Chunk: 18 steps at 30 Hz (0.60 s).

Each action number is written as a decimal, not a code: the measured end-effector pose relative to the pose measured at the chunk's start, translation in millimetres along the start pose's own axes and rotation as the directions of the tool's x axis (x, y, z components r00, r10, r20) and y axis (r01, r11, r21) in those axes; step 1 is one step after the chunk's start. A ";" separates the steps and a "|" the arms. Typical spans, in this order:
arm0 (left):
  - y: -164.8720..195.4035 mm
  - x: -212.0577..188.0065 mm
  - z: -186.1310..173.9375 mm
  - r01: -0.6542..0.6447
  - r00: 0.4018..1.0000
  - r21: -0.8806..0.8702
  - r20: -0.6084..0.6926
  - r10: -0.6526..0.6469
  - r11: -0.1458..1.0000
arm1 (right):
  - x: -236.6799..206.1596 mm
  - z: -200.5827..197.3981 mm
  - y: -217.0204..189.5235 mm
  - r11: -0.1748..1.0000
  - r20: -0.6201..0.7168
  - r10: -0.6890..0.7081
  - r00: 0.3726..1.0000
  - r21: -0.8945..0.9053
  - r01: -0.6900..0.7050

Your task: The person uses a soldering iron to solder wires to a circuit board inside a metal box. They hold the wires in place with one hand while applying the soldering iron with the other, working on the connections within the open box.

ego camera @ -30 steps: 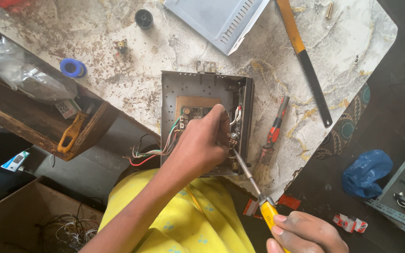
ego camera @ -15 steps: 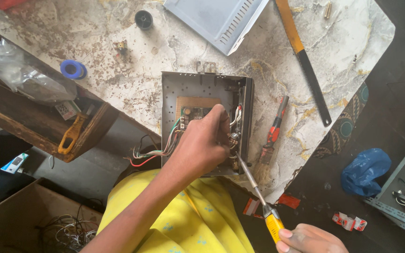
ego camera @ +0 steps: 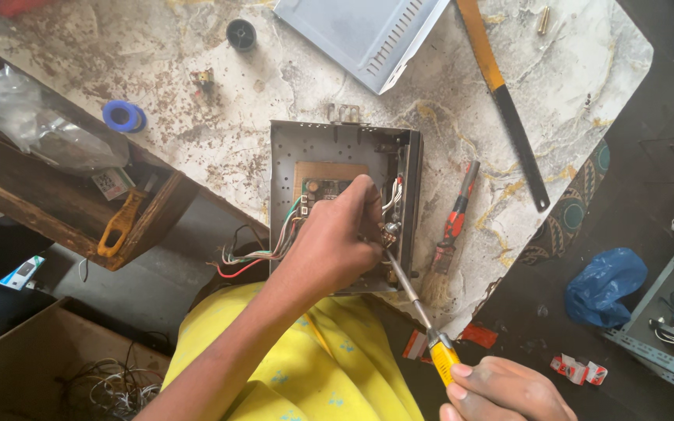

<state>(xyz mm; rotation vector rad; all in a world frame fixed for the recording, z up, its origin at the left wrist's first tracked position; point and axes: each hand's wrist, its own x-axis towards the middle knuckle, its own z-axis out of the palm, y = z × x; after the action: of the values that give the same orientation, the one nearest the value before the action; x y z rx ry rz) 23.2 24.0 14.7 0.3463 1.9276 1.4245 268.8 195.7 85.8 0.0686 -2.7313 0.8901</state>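
An open grey metal box [ego camera: 290, 156] with a circuit board and coloured wires [ego camera: 255, 253] lies at the near edge of a stained marble table [ego camera: 290, 70]. My left hand [ego camera: 333, 245] reaches into the box, fingers pinched on a small part beside the right wall. My right hand [ego camera: 501, 390] grips the yellow handle of a screwdriver [ego camera: 419, 312], whose shaft runs up-left with its tip inside the box beside my left fingers.
A red-handled brush [ego camera: 450, 234] lies right of the box. A long yellow-and-black tool [ego camera: 505, 101], the grey box lid [ego camera: 368, 35], a black cap [ego camera: 241, 33] and blue tape roll [ego camera: 124, 117] lie around. A wooden drawer [ego camera: 64, 210] sits left; a blue bag [ego camera: 606, 284] right.
My right hand has slid slightly right and lower in view with the screwdriver. My left hand stays inside the box.
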 end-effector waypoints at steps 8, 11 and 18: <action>-0.5 0.4 -2.5 0.034 0.999 -0.020 0.030 -0.033 0.999 | 25.8 -0.1 4.1 0.900 0.334 0.209 0.919 0.301 -0.314; -1.0 0.4 -2.8 0.002 1.000 -0.009 0.010 -0.002 1.000 | 20.1 0.4 -3.4 0.997 0.026 0.032 0.999 0.071 -0.034; -1.1 -0.4 -4.2 0.024 1.000 -0.022 0.020 -0.023 0.999 | 25.0 7.2 -29.6 0.995 0.012 0.072 0.997 -0.064 -0.071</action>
<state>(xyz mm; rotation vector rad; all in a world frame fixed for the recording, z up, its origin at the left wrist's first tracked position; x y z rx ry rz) 20.8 20.3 14.5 0.3251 1.8929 1.4216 246.8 168.4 103.8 -0.0354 -2.7884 0.8239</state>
